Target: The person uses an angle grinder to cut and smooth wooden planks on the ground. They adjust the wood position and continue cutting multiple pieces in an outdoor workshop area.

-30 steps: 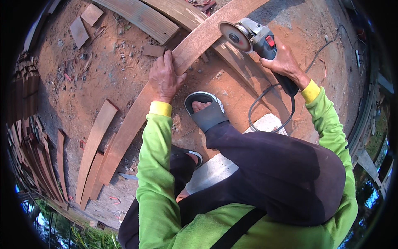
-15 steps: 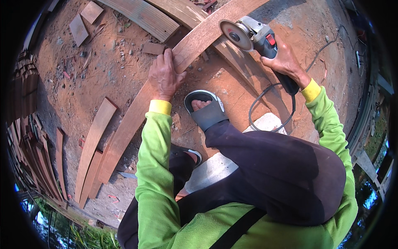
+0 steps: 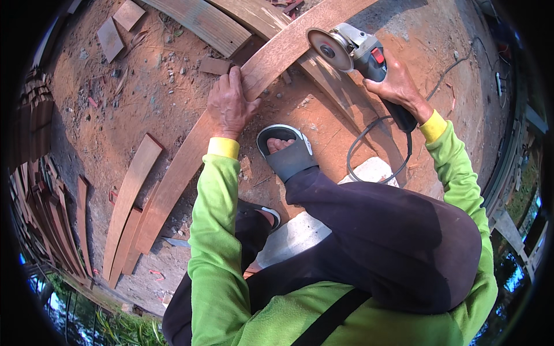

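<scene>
Left hand [image 3: 229, 106] sat forward, knuckles up, clamped over plank [image 3: 274, 62] slanting across timber beam [image 3: 333, 83]! Right hand [image 3: 398, 85] out wide, wrapped round grinder [image 3: 368, 62]; disc [image 3: 330, 51] hung near plank's edge, contact unclear.

head-worn fisheye, facing down over left hand [image 3: 227, 108] and right hand [image 3: 399, 86], both near; ground [image 3: 153, 118] beyond.

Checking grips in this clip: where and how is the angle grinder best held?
The angle grinder is probably best gripped around its slim dark body, behind the metal head, coming from the right and near side, as the right hand does. The disc sits at the far left end, exposed toward the left; the cord leaves the near end.
</scene>
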A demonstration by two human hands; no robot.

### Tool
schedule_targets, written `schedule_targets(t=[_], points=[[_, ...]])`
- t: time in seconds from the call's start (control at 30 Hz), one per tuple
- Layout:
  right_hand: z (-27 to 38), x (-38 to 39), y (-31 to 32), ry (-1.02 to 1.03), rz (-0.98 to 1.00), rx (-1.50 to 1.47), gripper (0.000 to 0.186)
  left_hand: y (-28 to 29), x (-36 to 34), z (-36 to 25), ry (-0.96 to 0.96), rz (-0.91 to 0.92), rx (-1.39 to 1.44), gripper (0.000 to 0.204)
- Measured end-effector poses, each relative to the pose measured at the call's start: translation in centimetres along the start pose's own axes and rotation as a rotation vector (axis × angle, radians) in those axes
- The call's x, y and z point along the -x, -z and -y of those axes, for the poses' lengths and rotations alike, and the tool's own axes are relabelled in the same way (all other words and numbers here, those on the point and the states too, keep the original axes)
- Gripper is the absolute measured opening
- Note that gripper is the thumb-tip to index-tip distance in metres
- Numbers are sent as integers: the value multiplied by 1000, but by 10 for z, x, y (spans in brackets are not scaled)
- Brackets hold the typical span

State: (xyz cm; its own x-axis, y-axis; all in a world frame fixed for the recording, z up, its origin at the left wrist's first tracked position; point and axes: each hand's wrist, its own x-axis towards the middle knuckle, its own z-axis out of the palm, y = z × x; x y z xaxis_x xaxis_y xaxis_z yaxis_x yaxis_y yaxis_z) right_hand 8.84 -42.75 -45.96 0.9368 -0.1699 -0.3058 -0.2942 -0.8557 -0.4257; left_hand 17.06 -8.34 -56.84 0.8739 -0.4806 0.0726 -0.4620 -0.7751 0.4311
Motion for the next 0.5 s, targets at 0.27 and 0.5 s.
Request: schedule_targets(t=[0.27, 0.5], points=[[-2, -1, -2, -1, 0, 7, 63, 3, 0, -1, 20, 28, 11, 79], [-2, -2, -2, 17, -10, -15, 64, 0, 0, 0, 12, 12, 6, 80]])
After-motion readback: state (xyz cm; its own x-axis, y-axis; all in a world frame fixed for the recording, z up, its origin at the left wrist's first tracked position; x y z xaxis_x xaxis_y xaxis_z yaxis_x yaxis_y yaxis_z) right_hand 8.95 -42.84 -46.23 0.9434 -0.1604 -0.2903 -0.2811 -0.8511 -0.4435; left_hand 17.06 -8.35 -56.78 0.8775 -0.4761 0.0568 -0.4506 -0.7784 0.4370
